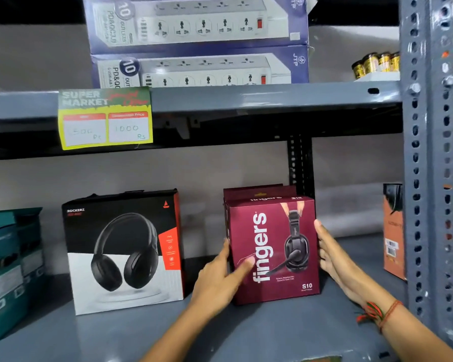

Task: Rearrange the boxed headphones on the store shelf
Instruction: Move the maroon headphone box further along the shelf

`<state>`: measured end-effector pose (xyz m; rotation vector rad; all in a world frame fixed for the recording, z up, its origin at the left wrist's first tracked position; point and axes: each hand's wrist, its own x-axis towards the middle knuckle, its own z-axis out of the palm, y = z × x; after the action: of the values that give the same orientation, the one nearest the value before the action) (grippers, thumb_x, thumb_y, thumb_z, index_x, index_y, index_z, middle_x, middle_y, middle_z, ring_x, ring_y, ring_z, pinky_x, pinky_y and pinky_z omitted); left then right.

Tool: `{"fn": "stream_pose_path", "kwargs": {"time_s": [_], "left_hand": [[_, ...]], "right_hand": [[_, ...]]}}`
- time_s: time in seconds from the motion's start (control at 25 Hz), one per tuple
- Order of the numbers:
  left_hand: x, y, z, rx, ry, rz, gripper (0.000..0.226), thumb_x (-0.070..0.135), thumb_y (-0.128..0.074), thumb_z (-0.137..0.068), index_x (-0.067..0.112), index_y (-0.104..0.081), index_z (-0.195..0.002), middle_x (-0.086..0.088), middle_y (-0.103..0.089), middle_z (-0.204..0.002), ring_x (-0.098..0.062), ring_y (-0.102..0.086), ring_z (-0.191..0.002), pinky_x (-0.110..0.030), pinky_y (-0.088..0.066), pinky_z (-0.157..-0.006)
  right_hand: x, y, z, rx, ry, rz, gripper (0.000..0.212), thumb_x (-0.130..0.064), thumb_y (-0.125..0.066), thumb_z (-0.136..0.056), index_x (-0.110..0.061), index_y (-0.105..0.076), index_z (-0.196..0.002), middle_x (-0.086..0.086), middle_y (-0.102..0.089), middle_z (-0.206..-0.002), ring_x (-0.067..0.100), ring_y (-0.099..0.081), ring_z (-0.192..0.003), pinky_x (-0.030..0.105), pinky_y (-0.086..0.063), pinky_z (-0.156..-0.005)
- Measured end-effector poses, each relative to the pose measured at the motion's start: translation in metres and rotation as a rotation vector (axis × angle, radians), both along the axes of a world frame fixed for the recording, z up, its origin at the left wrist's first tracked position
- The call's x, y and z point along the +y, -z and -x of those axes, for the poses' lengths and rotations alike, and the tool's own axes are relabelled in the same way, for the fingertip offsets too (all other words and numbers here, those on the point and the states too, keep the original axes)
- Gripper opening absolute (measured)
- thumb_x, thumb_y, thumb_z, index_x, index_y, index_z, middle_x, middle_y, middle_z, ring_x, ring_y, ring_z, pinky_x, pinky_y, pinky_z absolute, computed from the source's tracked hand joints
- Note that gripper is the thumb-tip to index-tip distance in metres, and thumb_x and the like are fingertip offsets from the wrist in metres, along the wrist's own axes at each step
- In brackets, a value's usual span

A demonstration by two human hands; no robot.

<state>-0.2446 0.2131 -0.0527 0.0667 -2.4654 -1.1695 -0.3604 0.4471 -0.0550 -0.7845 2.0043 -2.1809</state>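
Note:
A maroon "fingers" headphone box (272,246) stands upright on the grey shelf (246,333), right of centre. A second maroon box (259,190) shows behind it. My left hand (220,280) grips its left side, thumb across the front face. My right hand (335,259) lies flat against its right side, a red thread band on the wrist. To the left stands a black and white Rockerz headphone box (123,252), apart from both hands. A teal box (8,270) sits at the far left.
An orange box (394,236) stands at the right beside the perforated grey upright (426,178). The shelf above (246,100) carries two blue power-strip boxes (196,40), gold cans (377,64) and a yellow price tag (105,118). A black rear post (300,163) rises behind the maroon boxes.

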Motion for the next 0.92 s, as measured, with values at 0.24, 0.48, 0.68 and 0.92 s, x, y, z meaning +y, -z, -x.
{"fn": "stream_pose_path", "kwargs": {"time_s": [0.24,0.48,0.68,0.92], "left_hand": [[-0.027,0.015,0.04,-0.322,0.236,-0.041,0.117,0.062,-0.089,-0.054,0.039,-0.027,-0.15,0.016,-0.064,-0.135,-0.008,-0.061,-0.123,-0.039,-0.045,-0.113],[-0.033,0.019,0.066,-0.346,0.33,-0.151,0.121,0.042,-0.098,-0.054,0.031,-0.028,-0.151,0.017,-0.067,-0.129,-0.001,-0.065,-0.117,-0.03,-0.049,-0.108],[-0.029,0.024,0.065,-0.288,0.303,-0.172,0.121,0.053,-0.097,-0.049,0.033,-0.032,-0.149,0.015,-0.067,-0.128,-0.004,-0.065,-0.116,-0.031,-0.049,-0.107],[-0.023,0.024,0.046,-0.252,0.293,-0.18,0.119,0.059,-0.094,-0.05,0.034,-0.032,-0.148,0.016,-0.065,-0.129,-0.002,-0.064,-0.115,-0.029,-0.05,-0.104]], "right_hand": [[0.001,0.009,0.012,-0.017,-0.123,-0.222,0.095,-0.012,-0.092,-0.056,-0.02,-0.051,-0.141,-0.003,-0.074,-0.125,0.015,-0.068,-0.118,0.036,-0.05,-0.105],[-0.003,0.006,0.017,-0.087,-0.128,-0.201,0.069,0.002,-0.086,-0.066,-0.015,-0.063,-0.129,0.007,-0.075,-0.123,0.024,-0.069,-0.118,0.043,-0.048,-0.109],[-0.004,0.009,0.021,-0.081,-0.121,-0.194,0.066,-0.003,-0.086,-0.071,-0.013,-0.062,-0.132,0.006,-0.075,-0.123,0.022,-0.069,-0.117,0.038,-0.051,-0.105],[-0.002,0.011,0.008,-0.057,-0.119,-0.162,0.068,-0.008,-0.086,-0.066,-0.018,-0.062,-0.129,0.003,-0.077,-0.12,0.018,-0.071,-0.112,0.029,-0.056,-0.093]]}}
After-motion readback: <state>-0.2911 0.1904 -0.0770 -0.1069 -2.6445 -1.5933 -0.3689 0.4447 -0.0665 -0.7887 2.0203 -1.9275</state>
